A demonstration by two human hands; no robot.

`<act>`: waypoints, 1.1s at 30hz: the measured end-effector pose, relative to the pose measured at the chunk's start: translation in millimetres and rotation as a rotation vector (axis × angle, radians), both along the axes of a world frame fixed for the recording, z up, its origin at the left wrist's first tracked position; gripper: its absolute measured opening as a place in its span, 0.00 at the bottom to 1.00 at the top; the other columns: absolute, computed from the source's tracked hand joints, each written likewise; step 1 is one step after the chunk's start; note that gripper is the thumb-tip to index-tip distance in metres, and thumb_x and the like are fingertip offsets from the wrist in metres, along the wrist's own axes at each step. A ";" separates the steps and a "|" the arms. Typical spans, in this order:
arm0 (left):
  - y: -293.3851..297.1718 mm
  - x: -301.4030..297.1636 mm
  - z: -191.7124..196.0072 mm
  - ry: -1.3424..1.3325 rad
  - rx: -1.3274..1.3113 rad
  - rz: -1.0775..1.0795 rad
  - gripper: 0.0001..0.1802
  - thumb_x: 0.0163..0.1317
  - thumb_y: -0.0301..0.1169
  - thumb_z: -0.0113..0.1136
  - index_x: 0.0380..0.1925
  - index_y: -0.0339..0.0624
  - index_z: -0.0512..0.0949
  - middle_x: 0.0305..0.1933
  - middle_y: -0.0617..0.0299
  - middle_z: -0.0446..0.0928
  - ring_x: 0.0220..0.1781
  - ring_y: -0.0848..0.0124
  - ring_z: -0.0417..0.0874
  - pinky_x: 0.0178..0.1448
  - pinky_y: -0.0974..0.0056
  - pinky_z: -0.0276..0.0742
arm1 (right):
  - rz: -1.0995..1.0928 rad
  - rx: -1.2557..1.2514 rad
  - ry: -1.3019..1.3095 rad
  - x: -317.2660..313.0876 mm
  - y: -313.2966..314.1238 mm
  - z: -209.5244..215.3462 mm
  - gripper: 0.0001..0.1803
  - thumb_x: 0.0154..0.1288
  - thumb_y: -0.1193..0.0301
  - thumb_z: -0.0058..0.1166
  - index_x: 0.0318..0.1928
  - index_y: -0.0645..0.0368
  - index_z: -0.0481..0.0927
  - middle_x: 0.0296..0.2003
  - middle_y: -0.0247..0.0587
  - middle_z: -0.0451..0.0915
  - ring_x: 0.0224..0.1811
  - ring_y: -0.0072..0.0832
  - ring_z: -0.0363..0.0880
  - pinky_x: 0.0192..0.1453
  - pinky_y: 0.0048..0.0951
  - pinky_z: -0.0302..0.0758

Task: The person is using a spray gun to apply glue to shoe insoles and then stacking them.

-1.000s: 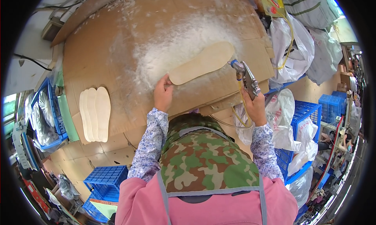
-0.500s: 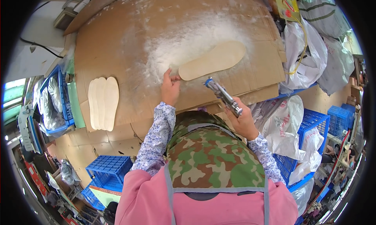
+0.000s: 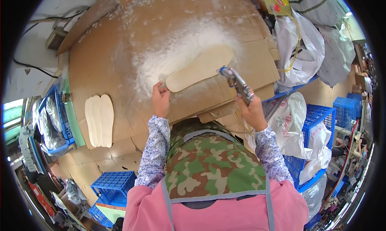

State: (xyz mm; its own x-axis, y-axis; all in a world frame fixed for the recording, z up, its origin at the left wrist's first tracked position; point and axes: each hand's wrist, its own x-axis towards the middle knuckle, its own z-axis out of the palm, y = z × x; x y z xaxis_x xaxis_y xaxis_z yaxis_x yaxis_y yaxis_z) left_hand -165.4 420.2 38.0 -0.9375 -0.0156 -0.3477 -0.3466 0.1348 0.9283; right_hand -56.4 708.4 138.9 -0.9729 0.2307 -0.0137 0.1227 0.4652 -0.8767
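A single cream insole lies flat on the cardboard, over a patch of white residue. My left hand is at the insole's near-left end, index finger stretched out and fingers apart; whether a fingertip touches its edge is hard to tell. In my right hand is a metal spray gun, its blue-ringed nozzle pointing up and left near the insole's right end. A thin hose hangs below the gun. To the left, several more insoles lie overlapped in a fanned row.
Cardboard covers the worktable, its layered edge nearest me. A blue crate of plastic bags stands left, another blue crate behind on the left. At the right are white plastic bags, a yellow hose and a blue crate.
My right hand has carried the spray gun rightward along the insole toward its far end. My left hand stays by the near end. The whole view has shifted slightly.
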 end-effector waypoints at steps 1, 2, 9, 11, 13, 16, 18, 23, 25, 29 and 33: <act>3.0 -2.9 1.3 0.005 0.000 -0.008 0.23 0.58 0.22 0.50 0.56 0.36 0.64 0.33 0.62 0.72 0.27 0.78 0.71 0.29 0.71 0.70 | -0.008 0.000 0.005 -1.3 10.8 -4.1 0.12 0.61 0.75 0.54 0.45 0.63 0.72 0.25 0.48 0.73 0.25 0.37 0.73 0.33 0.30 0.71; 4.2 -5.2 1.9 -0.018 -0.026 -0.020 0.22 0.58 0.23 0.50 0.54 0.36 0.65 0.33 0.62 0.72 0.27 0.77 0.71 0.29 0.71 0.70 | -0.051 0.000 -0.001 -3.7 21.1 -9.0 0.12 0.61 0.74 0.54 0.44 0.63 0.72 0.25 0.47 0.73 0.26 0.36 0.73 0.33 0.30 0.71; 18.1 -15.7 23.3 -0.066 0.090 -0.004 0.18 0.55 0.22 0.47 0.48 0.33 0.67 0.39 0.58 0.75 0.36 0.70 0.78 0.39 0.66 0.77 | -0.301 -0.286 -0.123 -29.5 101.3 -25.1 0.12 0.64 0.63 0.56 0.40 0.59 0.77 0.16 0.28 0.73 0.14 0.13 0.66 0.16 0.18 0.60; 20.9 -14.1 51.1 -0.066 0.252 0.021 0.18 0.55 0.23 0.46 0.48 0.33 0.67 0.42 0.58 0.74 0.40 0.69 0.78 0.43 0.64 0.78 | -0.355 -0.387 -0.172 -57.0 128.5 -27.2 0.16 0.64 0.59 0.55 0.43 0.59 0.77 0.17 0.31 0.75 0.14 0.15 0.67 0.16 0.18 0.61; 18.0 -9.4 83.4 -0.053 0.407 0.064 0.18 0.55 0.23 0.44 0.48 0.34 0.67 0.44 0.57 0.74 0.44 0.68 0.78 0.48 0.62 0.78 | -0.371 -0.531 -0.123 -91.4 142.9 -41.3 0.18 0.64 0.56 0.53 0.41 0.59 0.79 0.18 0.33 0.76 0.14 0.17 0.67 0.17 0.21 0.62; 11.4 -0.9 130.2 0.021 0.513 0.045 0.20 0.56 0.26 0.44 0.50 0.35 0.67 0.51 0.55 0.72 0.51 0.64 0.77 0.55 0.59 0.76 | -0.282 -0.206 0.068 -116.9 198.0 -107.6 0.21 0.65 0.54 0.50 0.44 0.60 0.79 0.17 0.35 0.75 0.13 0.21 0.65 0.19 0.26 0.65; -4.5 5.4 154.1 0.064 0.605 0.017 0.20 0.56 0.27 0.44 0.50 0.35 0.66 0.52 0.54 0.72 0.53 0.63 0.76 0.57 0.57 0.76 | -0.235 0.129 -0.163 -132.9 245.8 -138.1 0.25 0.68 0.52 0.43 0.46 0.61 0.80 0.17 0.43 0.76 0.14 0.29 0.66 0.23 0.36 0.67; -72.4 54.1 180.4 0.130 0.643 0.314 0.20 0.56 0.26 0.44 0.50 0.36 0.65 0.53 0.53 0.71 0.55 0.63 0.75 0.58 0.56 0.75 | -0.209 0.446 -0.247 -119.7 240.2 -134.1 0.32 0.67 0.48 0.41 0.41 0.70 0.80 0.37 0.63 0.80 0.42 0.51 0.78 0.46 0.42 0.71; -96.2 74.2 186.1 0.146 0.652 0.410 0.20 0.56 0.26 0.44 0.50 0.37 0.65 0.53 0.53 0.70 0.55 0.62 0.75 0.58 0.56 0.74 | -0.244 0.966 -0.091 -103.9 198.7 -116.3 0.32 0.64 0.49 0.48 0.53 0.67 0.73 0.47 0.63 0.75 0.52 0.55 0.71 0.54 0.46 0.68; -137.1 121.1 187.0 0.212 0.734 0.553 0.20 0.56 0.25 0.45 0.51 0.39 0.64 0.53 0.53 0.70 0.55 0.62 0.75 0.59 0.54 0.73 | 0.074 -0.069 -0.060 -78.6 2.5 -23.0 0.24 0.66 0.58 0.51 0.54 0.64 0.73 0.44 0.42 0.78 0.43 0.28 0.77 0.47 0.27 0.73; -191.5 145.3 172.3 0.189 0.755 0.633 0.19 0.56 0.26 0.47 0.50 0.39 0.65 0.52 0.56 0.71 0.55 0.64 0.75 0.57 0.58 0.74 | 0.450 -1.199 -0.752 -50.2 -207.6 23.7 0.28 0.68 0.56 0.43 0.59 0.64 0.66 0.42 0.43 0.78 0.33 0.27 0.77 0.36 0.25 0.73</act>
